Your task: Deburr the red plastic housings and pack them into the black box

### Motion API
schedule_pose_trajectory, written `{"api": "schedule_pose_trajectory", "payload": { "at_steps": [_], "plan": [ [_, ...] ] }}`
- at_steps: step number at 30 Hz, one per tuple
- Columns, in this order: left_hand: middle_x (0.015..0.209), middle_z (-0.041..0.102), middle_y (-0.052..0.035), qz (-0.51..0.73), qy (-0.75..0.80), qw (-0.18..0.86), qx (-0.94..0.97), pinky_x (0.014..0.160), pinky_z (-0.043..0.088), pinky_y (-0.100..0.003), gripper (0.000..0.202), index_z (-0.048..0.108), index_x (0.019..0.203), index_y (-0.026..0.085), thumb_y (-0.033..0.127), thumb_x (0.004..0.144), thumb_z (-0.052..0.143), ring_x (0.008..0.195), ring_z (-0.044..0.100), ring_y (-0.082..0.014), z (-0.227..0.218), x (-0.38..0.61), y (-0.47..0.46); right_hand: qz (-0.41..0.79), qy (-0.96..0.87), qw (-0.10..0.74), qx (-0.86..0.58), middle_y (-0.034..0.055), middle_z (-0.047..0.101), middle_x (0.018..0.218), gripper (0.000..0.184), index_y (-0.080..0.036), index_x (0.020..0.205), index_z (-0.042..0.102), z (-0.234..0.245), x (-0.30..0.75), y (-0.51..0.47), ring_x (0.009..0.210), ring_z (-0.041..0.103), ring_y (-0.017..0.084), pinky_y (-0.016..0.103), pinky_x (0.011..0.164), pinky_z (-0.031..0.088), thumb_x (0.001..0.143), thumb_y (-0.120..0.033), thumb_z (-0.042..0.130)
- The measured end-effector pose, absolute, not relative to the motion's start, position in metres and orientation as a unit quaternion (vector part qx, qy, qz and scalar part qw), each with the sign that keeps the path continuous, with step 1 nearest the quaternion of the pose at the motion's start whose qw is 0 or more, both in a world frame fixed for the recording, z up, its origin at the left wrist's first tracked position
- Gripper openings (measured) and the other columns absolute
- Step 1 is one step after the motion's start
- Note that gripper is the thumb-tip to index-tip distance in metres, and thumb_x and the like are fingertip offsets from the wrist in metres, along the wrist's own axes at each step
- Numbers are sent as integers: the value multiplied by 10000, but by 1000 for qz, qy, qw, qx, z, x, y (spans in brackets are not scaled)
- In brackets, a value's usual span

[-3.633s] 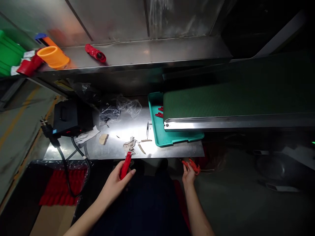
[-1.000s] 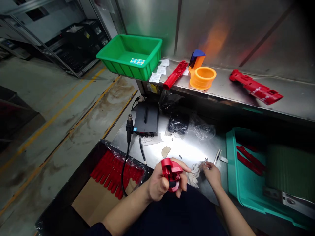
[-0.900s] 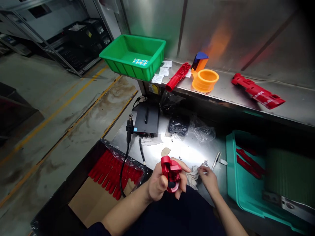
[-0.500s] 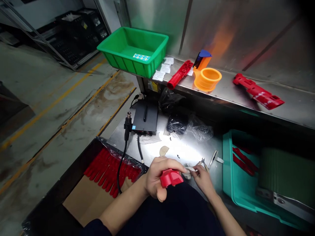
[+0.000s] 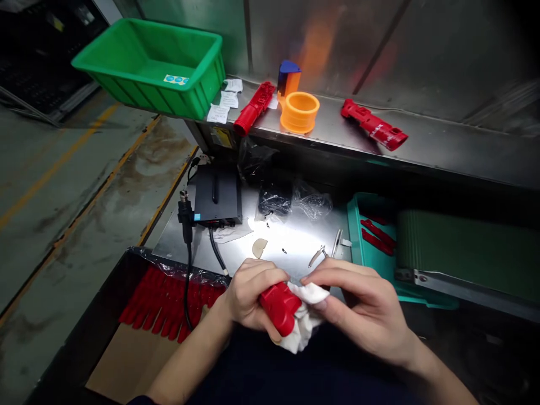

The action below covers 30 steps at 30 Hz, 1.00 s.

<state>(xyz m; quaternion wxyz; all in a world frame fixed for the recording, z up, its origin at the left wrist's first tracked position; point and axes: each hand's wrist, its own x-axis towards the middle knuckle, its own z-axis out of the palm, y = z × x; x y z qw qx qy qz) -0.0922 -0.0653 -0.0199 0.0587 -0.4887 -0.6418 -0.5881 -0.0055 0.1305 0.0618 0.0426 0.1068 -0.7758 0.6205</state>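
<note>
My left hand (image 5: pixel 257 295) is closed around a red plastic part (image 5: pixel 282 308), held above the near edge of the metal bench. In my right hand (image 5: pixel 363 304) a crumpled white cloth (image 5: pixel 306 323) is pinched between thumb and fingers. The cloth touches the right side of the red part and hangs below it. Just beyond my right hand lie cutting pliers (image 5: pixel 318 256) and a pair of tweezers (image 5: pixel 336 243). A round beige piece with a notch (image 5: pixel 259 248) rests on the bench near my left hand.
A dark box unit (image 5: pixel 218 194) with a cabled black handpiece (image 5: pixel 185 219) stands at left. Red parts (image 5: pixel 162 304) fill a black bin beside cardboard. A teal bin (image 5: pixel 356 225) adjoins a green conveyor (image 5: pixel 468 247). The shelf holds a green bin (image 5: pixel 198 95), an orange ring (image 5: pixel 299 112) and red housings (image 5: pixel 375 126).
My right hand has brought the white cloth up from the bench to the red part. My left hand still holds the part, now turned. The whole view has shifted right.
</note>
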Motion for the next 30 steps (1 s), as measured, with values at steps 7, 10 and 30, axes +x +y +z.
{"api": "schedule_pose_trajectory", "payload": {
  "at_steps": [7, 10, 30],
  "plan": [
    [629, 578, 20, -545, -682, 90, -480, 473, 424, -292, 591, 589, 992, 199, 752, 953, 382, 470, 571, -160, -21, -82, -69, 694, -711, -23, 108, 25, 715, 939, 249, -249, 1200, 745, 66, -3, 121, 804, 643, 122, 230, 715, 529, 969, -192, 673],
    [639, 587, 5, -538, -705, 73, -456, 516, 437, -308, 639, 617, 1002, 203, 792, 924, 381, 501, 581, -179, -23, -75, -75, 690, -715, -28, 104, 31, 727, 918, 223, -257, 1151, 770, 66, -3, 120, 786, 657, 133, 241, 694, 531, 985, -183, 642],
    [653, 627, -16, -755, -633, -146, 89, 418, 422, -249, 619, 635, 961, 167, 759, 920, 459, 427, 538, -133, -57, -60, -113, 439, -875, -155, -131, 57, 694, 878, 367, -161, 892, 680, -120, -34, 160, 824, 676, 196, 367, 803, 557, 957, -520, 634]
  ]
}}
